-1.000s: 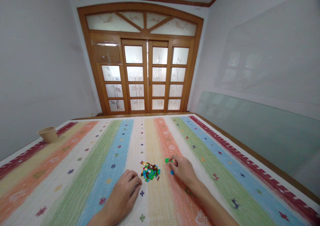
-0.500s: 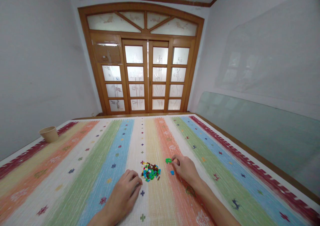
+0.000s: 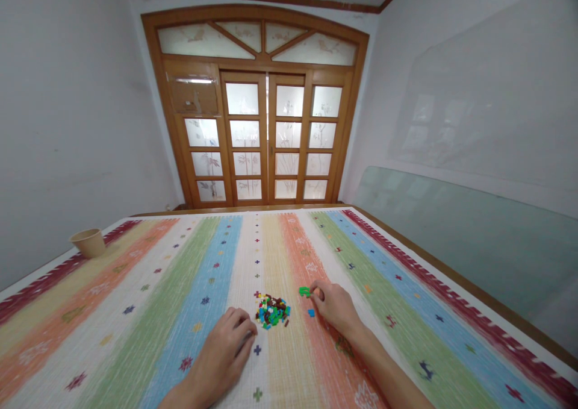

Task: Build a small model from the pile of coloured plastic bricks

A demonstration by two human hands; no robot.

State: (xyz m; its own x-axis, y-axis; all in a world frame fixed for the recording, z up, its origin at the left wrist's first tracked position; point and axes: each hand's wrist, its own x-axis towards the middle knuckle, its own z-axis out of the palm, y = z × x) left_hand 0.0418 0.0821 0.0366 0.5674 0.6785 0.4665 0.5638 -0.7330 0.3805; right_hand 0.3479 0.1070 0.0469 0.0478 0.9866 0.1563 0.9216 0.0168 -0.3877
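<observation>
A small heap of tiny coloured bricks (image 3: 272, 311) lies on a striped cloth (image 3: 149, 300) covering the table. My left hand (image 3: 226, 352) rests on the cloth just left of the heap, fingers curled under, whatever is in them hidden. My right hand (image 3: 333, 308) lies to the right of the heap with its fingertips pinched together beside a green brick (image 3: 304, 291). A single blue brick (image 3: 311, 312) lies by the right thumb.
A tan paper cup (image 3: 88, 243) stands near the table's far left edge. A wooden double door (image 3: 266, 141) with frosted panes closes the room behind the table. A glass sheet (image 3: 465, 234) leans along the right wall.
My right hand has drawn slightly back from the green brick, which stays on the cloth. The left hand has not moved.
</observation>
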